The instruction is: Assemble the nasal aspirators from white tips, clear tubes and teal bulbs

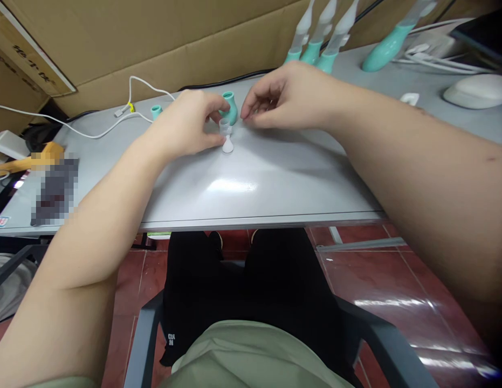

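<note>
Towards the back of the grey surface [275, 186], out in front of the seated person, both hands are gathered round one small cluster of parts. Here's the left hand [188, 121], thumb and forefinger spread apart, reaching in from the left: the forefinger is right up by the side of a teal bulb [232, 112], overlapping its edge in the view, while the thumb is level with a white nozzle [228, 145], tip right beside its narrow neck. Whether either fingertip is actually touching, I can't tell. Between the bulb and the nozzle sits a little clear cup [224, 127], nearer the person than the bulb, the nozzle nearer again with its wide end down. Over on the other side, the right hand [289, 99] has its fingers curled in towards the thumb, fingertips just to the right of the bulb, a sliver of surface showing between; whether they pinch anything is hidden. Beyond the left wrist, a smaller teal piece [156, 111] stands near a white cable [113, 131]. Behind the right hand, three teal bottles [311, 53] with clear necks and white tips stand in a group, another teal bottle [384, 51] leans further right, and a white mouse [479, 91] rests nearer the person.
</note>
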### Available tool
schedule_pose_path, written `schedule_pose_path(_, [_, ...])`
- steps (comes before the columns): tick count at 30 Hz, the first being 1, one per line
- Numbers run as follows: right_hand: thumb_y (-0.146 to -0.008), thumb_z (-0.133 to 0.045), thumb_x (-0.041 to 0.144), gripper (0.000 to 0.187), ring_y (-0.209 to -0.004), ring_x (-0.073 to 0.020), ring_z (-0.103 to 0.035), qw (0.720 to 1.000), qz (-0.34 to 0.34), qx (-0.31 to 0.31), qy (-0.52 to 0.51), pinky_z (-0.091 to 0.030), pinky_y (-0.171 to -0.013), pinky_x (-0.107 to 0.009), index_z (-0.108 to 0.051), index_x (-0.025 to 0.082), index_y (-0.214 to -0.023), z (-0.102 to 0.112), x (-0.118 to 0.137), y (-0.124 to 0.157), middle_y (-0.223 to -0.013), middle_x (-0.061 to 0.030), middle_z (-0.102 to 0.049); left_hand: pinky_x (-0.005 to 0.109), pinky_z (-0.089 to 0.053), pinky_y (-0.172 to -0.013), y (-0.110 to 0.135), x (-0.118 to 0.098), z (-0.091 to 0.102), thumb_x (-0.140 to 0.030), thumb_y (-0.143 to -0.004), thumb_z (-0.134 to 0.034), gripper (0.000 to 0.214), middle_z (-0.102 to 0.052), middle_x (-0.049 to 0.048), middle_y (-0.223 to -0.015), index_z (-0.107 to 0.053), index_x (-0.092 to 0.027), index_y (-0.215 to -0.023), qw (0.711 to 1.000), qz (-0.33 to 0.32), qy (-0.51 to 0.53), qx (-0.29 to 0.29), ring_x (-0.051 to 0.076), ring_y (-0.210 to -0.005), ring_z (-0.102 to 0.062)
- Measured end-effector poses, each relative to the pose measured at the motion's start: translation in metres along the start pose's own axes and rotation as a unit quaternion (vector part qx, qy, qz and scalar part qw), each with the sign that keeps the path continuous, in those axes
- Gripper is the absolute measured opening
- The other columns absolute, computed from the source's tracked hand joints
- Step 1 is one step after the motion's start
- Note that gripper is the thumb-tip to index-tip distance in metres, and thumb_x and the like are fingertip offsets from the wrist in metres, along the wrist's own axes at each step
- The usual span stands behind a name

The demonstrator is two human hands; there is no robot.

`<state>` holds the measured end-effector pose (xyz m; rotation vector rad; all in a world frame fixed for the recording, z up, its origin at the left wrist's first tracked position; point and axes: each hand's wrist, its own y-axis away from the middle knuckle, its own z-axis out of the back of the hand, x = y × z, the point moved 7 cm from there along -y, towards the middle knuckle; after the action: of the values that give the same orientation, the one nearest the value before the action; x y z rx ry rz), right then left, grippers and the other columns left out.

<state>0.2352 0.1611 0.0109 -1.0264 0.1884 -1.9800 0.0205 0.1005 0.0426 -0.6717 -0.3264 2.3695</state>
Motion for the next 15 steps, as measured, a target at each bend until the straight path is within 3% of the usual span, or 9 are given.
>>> schedule_pose_path(4, [-0.087,-0.101,-0.016,0.046,-0.065,-0.0177,-0.064,0.999,-0.002,-0.052,0.000,-0.052,-0.063,-0.032,-0.100,0.030,-0.094,0.007,0.001,0.003,-0.075,0.0065,-0.081,0.065,-0.073,-0.102,0.010,-0.022,0.025,-0.034,-0.077,-0.087,0.039,-0.099,-0.0005,-0.123,-0.100,-0.046,-0.111,0.999,-0.018,0.011,-0.049,0.047,-0.114,-0.090])
schedule_pose_path(7, [-0.084,-0.107,-0.015,0.046,-0.063,-0.0164,-0.063,0.997,-0.022,-0.067,-0.019,-0.054,-0.064,-0.032,-0.097,0.030,-0.089,0.006,-0.002,-0.001,-0.071,0.0077,-0.077,0.060,-0.072,-0.093,0.016,-0.039,0.033,-0.036,-0.086,-0.089,0.028,-0.099,0.0004,-0.122,-0.100,-0.045,-0.109,0.997,-0.046,0.026,-0.057,0.043,-0.111,-0.090])
schedule_pose_path(10, [-0.083,-0.114,-0.008,0.043,-0.060,-0.0149,-0.065,0.998,-0.021,-0.059,-0.029,-0.057,-0.064,-0.031,-0.094,0.030,-0.085,0.004,-0.007,-0.007,-0.069,0.0083,-0.076,0.050,-0.071,-0.087,0.019,-0.049,0.024,-0.036,-0.095,-0.090,0.022,-0.098,0.0038,-0.115,-0.103,-0.037,-0.113,0.997,-0.073,0.013,0.018,0.034,-0.097,-0.088])
schedule_pose_path(13, [-0.081,-0.106,-0.011,0.043,-0.059,-0.0136,-0.067,0.999,-0.018,-0.043,0.004,-0.055,-0.062,-0.030,-0.094,0.031,-0.085,0.003,-0.009,-0.010,-0.070,0.0083,-0.079,0.048,-0.070,-0.090,0.021,-0.050,0.010,-0.034,-0.099,-0.087,0.023,-0.097,0.0063,-0.105,-0.103,-0.030,-0.113,0.991,-0.074,-0.025,0.105,0.031,-0.089,-0.087])
schedule_pose_path(15, [-0.080,-0.098,-0.014,0.045,-0.059,-0.0128,-0.067,0.998,-0.020,-0.044,0.028,-0.055,-0.062,-0.030,-0.095,0.031,-0.086,0.004,-0.007,-0.009,-0.071,0.0087,-0.081,0.050,-0.070,-0.092,0.020,-0.047,0.005,-0.031,-0.099,-0.084,0.022,-0.095,0.0075,-0.102,-0.102,-0.028,-0.111,0.989,-0.058,-0.044,0.132,0.034,-0.091,-0.087])
